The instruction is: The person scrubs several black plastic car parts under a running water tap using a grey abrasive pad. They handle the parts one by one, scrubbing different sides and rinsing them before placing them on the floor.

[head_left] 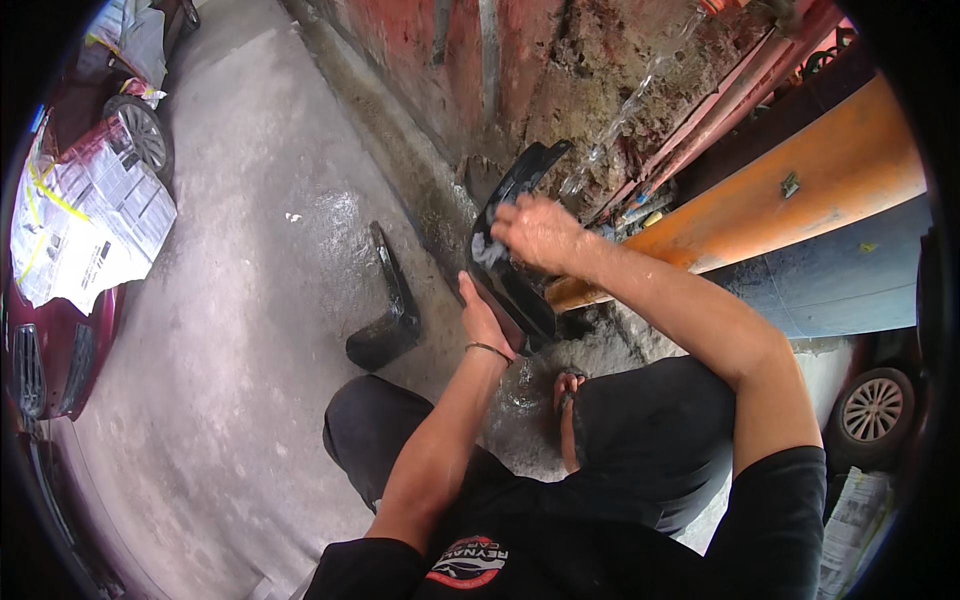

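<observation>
A curved black car trim piece [522, 298], wet and glossy, is propped up in front of me, slanting from lower right to upper right. My left hand [484, 322] grips its near left edge, fingers pointing away from me. My right hand [540, 234] is closed against the upper middle of its face; whatever the curled fingers hold is hidden. Greyish suds or residue [487, 250] show on the black surface beside those fingers. On the concrete to the left lies a second black, L-shaped trim piece [392, 322], touched by neither hand.
Water [630, 100] streams down at the upper right beside a stained wall [400, 50]. An orange cylinder [770, 185] and a blue-grey drum [840, 280] stand close by my right arm. Paper-masked dark red car parts [75, 345] are at the far left; a car wheel [873, 408] is at right.
</observation>
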{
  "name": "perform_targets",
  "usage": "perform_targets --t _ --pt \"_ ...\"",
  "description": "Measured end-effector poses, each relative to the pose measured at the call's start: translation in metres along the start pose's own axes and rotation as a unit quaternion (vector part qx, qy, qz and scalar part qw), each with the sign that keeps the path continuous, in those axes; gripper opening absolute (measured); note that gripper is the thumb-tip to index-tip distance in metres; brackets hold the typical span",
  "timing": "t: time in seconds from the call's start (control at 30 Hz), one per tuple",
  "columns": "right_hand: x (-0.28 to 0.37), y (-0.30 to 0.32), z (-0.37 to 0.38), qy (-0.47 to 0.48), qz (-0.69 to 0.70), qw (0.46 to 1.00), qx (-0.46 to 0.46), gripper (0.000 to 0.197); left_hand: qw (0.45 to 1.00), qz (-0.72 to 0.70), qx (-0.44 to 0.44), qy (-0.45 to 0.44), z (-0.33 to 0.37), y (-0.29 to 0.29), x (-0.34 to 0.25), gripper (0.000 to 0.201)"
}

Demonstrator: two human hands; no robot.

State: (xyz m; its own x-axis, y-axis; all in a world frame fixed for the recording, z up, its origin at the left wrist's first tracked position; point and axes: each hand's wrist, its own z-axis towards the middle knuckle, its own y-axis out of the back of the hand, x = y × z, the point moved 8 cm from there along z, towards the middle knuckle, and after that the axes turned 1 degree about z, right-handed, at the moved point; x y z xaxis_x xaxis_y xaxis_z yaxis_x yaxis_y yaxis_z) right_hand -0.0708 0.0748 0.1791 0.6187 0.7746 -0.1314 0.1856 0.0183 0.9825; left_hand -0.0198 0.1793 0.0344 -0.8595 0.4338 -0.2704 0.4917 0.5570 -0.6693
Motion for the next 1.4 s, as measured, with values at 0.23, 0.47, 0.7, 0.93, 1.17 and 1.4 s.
perform_targets --t 0.23,0.47,0.7,0.93,1.17,1.4 --pt "0.030 -0.006 0.012 0.051 0.033 0.996 0.071 0.031 0.999 0.015 -0.042 -0.032 -0.012 -0.007 -0.015 0.071" --pt "0.015 0.001 0.006 0.015 -0.021 0.998 0.054 0.025 0.998 -0.006 0.043 -0.048 -0.018 -0.024 -0.012 0.077" --pt "-0.005 0.011 0.003 -0.207 0.194 0.959 0.029 0.047 0.992 -0.042 0.011 -0.122 0.005 -0.018 -0.018 0.073" --pt "-0.018 -0.026 -0.013 -0.257 0.371 0.874 0.178 0.065 0.978 -0.096 0.089 -0.162 0.028 -0.026 -0.021 0.074" --pt "-0.043 0.018 0.015 -0.075 0.124 0.980 0.137 0.034 0.927 0.155 0.154 -0.306 0.005 -0.060 -0.139 0.078" --pt "-0.048 0.022 0.026 -0.055 0.053 0.981 0.181 0.038 0.874 0.381 0.184 -0.238 -0.022 -0.080 -0.141 0.051"
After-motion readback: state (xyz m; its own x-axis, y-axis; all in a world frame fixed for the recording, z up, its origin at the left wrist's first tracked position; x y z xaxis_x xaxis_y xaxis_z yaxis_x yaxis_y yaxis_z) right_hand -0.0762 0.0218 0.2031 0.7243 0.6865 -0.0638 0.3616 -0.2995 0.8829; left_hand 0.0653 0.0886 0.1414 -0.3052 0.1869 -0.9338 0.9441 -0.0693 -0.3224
